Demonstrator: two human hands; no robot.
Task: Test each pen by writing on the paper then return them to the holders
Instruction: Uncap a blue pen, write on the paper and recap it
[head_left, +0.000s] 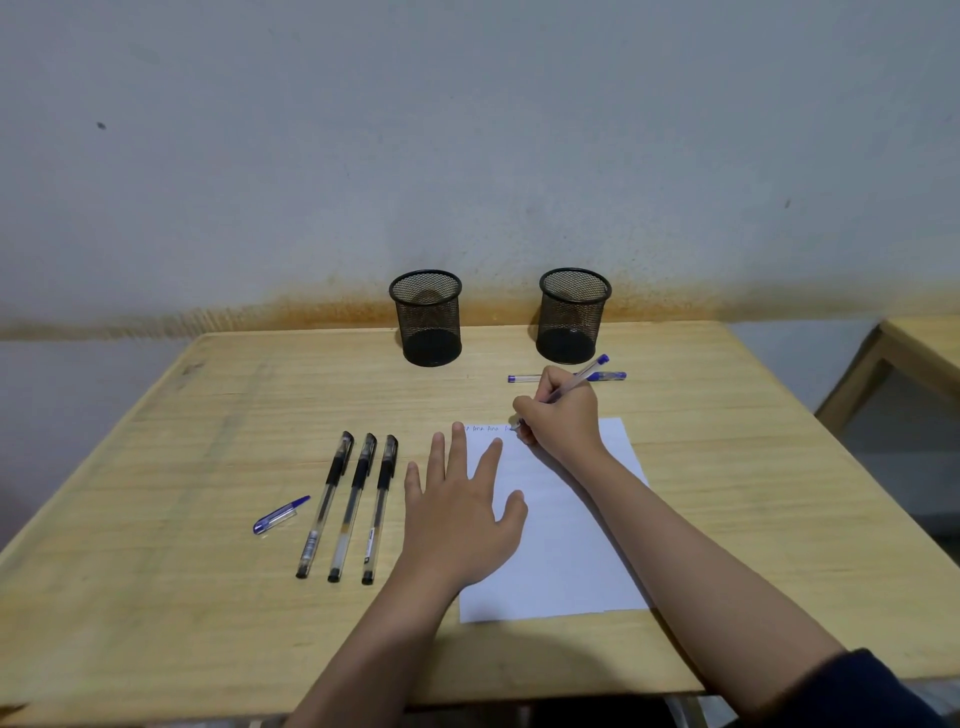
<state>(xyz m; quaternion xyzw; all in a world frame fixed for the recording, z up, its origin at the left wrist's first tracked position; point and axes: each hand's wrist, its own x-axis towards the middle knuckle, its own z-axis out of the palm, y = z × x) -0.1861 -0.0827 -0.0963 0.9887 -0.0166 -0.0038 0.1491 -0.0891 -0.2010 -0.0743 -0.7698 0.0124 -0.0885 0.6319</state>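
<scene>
1. Pen with a blue end (576, 382), uncapped, is gripped in the right hand (558, 421) in a writing hold, fingers curled round the barrel, tip down at the top edge of the paper (561, 545).
2. The paper, white, lies on the wooden bench (208, 415) in front of the person; a short row of small blue written words runs along its top edge, left of the pen tip.
3. The left hand (460, 514) lies flat and open, fingers spread, on the sheet's left side, likely to keep it from sliding; it holds nothing.
4. Three black-capped pens (350, 506) lie side by side left of the paper, seemingly awaiting their turn.
5. A loose blue cap (280, 515) lies further left.
6. Another blue pen (566, 377) lies beyond the right hand, partly hidden by it.
7. Two black mesh holders (426, 317) (573, 314) stand at the back of the bench, well apart, both apparently empty.
</scene>
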